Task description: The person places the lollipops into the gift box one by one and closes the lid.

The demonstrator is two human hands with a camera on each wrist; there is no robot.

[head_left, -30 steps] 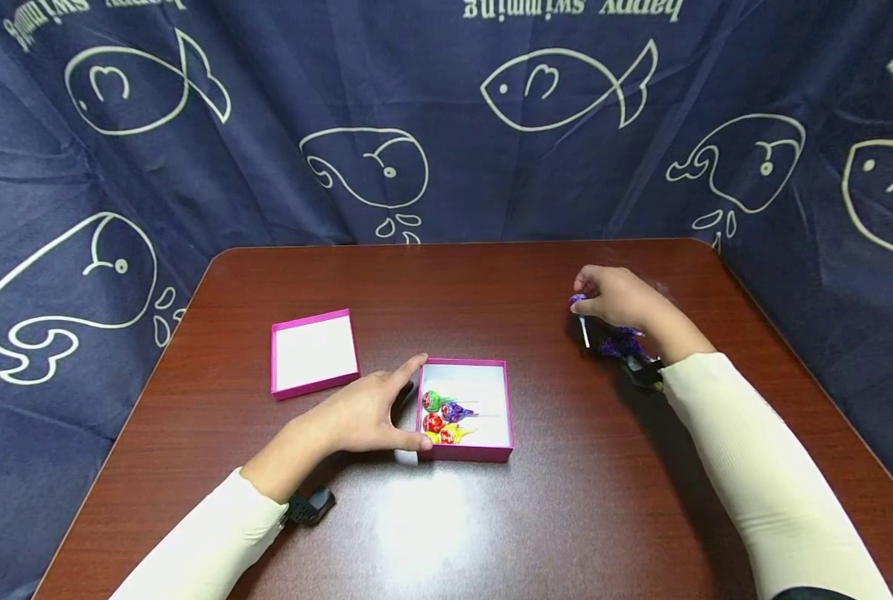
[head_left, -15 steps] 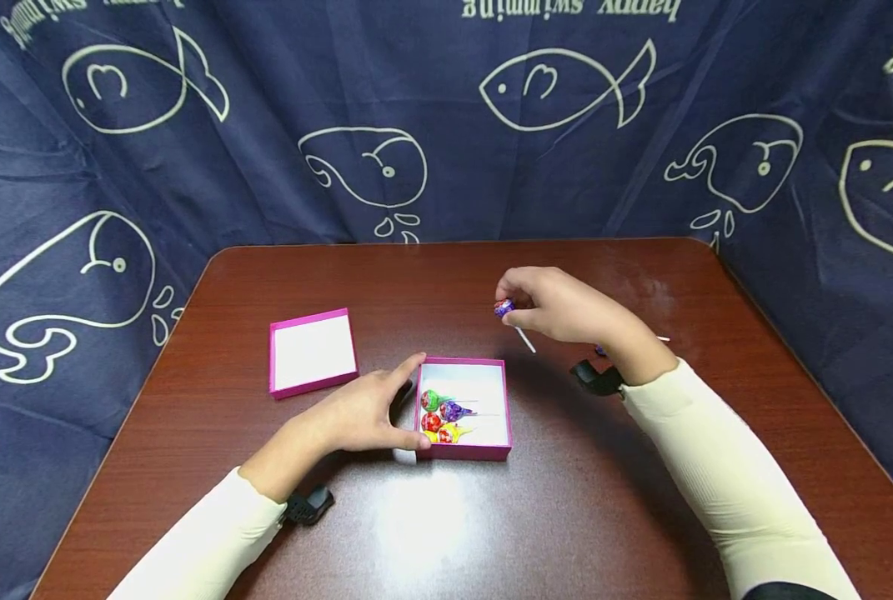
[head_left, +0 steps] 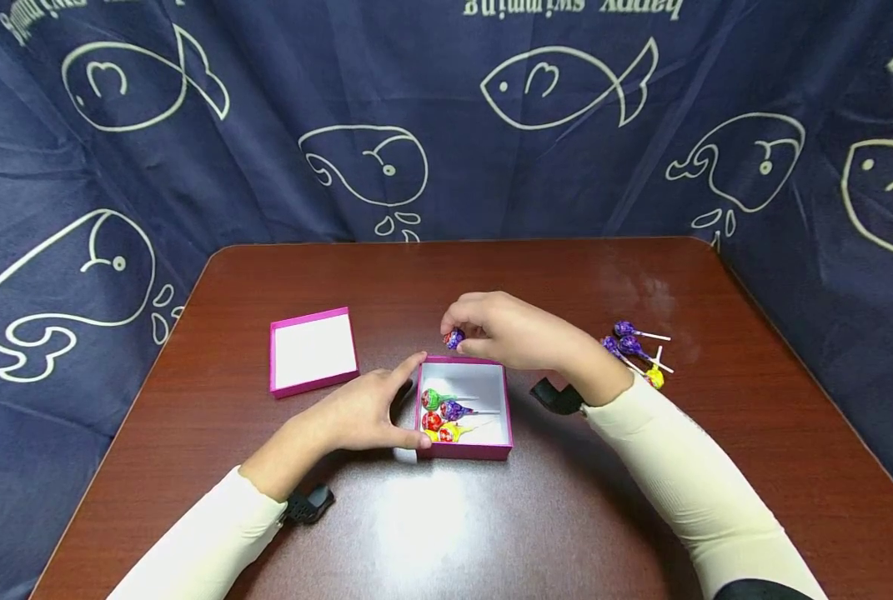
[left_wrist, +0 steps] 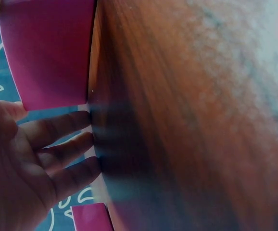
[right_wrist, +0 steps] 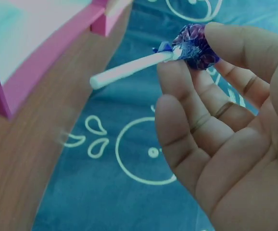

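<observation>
My right hand (head_left: 517, 333) pinches a purple-wrapped lollipop (head_left: 454, 338) by its candy head, just beyond the far rim of the pink box (head_left: 485, 381). Its white stick (right_wrist: 129, 70) points toward the box in the right wrist view. Thumb and fingers of my left hand (head_left: 367, 414) spread along the left side of the box, one fingertip at the far corner and the thumb at the near one. Inside, green (head_left: 431, 400), purple (head_left: 454, 411), red (head_left: 431, 421) and yellow (head_left: 449, 432) lollipops lie toward the left, partly hidden near the left thumb.
A second pink tray with a white inside (head_left: 314, 354), like a lid, lies left of the box. Several purple lollipops (head_left: 629, 345) and a yellow one (head_left: 654, 377) are piled at the right. A blue patterned cloth (head_left: 446, 192) hangs behind the brown table (head_left: 581, 500).
From the pile at the right, my right hand has carried the lollipop leftward to the box's far edge, uncovering the other lollipops. The left hand stays at the box.
</observation>
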